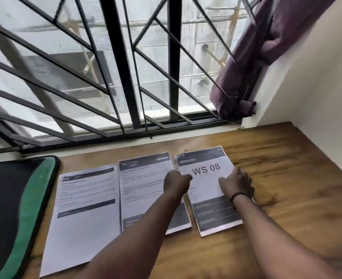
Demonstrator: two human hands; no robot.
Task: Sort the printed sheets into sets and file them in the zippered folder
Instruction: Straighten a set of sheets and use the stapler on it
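I see three piles of printed sheets on the table [286, 158]: left pile [85, 208], middle pile [144, 184], and the right pile [206, 178] with "WS 08" on top. Zippered folder [15, 208] lies flat at the far left edge of the table, well apart from both hands, black with a green band; can't tell if the zip is open. Left hand [176, 183] sits at the right pile's left edge, fingers curled, looks like it's pinching that edge, though blur makes the grip hard to confirm. Right hand [235, 183] lies on the pile's right edge, fingers curled over it, grasping the stack. My read: squaring up or lifting the right set. Risks: middle and right piles touch or overlap along their shared edge, so a lift could drag a middle sheet along and mix sets. Loose stack held only at the sides could sag and fan out. The long carry across the two other piles to the folder could disturb them.
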